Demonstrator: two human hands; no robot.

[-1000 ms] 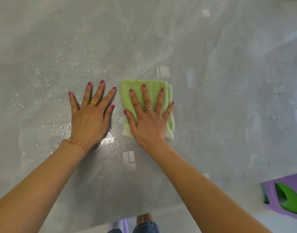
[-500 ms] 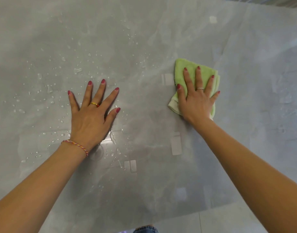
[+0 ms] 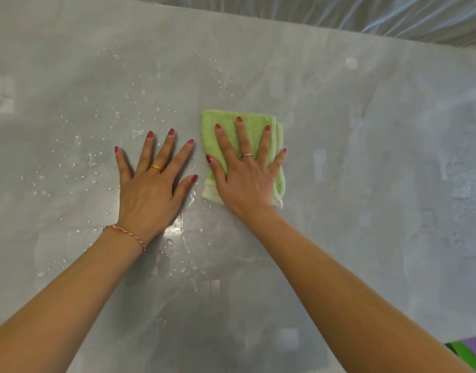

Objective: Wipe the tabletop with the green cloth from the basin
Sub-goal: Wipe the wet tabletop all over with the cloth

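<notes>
A folded light-green cloth (image 3: pixel 254 125) lies on the glossy grey tabletop (image 3: pixel 366 157), just right of the middle. My right hand (image 3: pixel 245 181) rests flat on the cloth with fingers spread, pressing it down and covering most of it. My left hand (image 3: pixel 150 195) lies palm down on the bare table right beside it, fingers apart, holding nothing. Its thumb is close to the cloth's left edge without touching it. No basin is in view.
Water droplets (image 3: pixel 78 141) are scattered over the table to the left of and beyond my left hand, with a wet patch (image 3: pixel 177 232) near its wrist. Clear plastic sheeting (image 3: pixel 366 14) hangs past the far edge. A purple and green object (image 3: pixel 471 351) shows at the bottom right corner.
My right hand slid the cloth away to the right, then brought it back left beside my left hand. My left hand stayed planted in place.
</notes>
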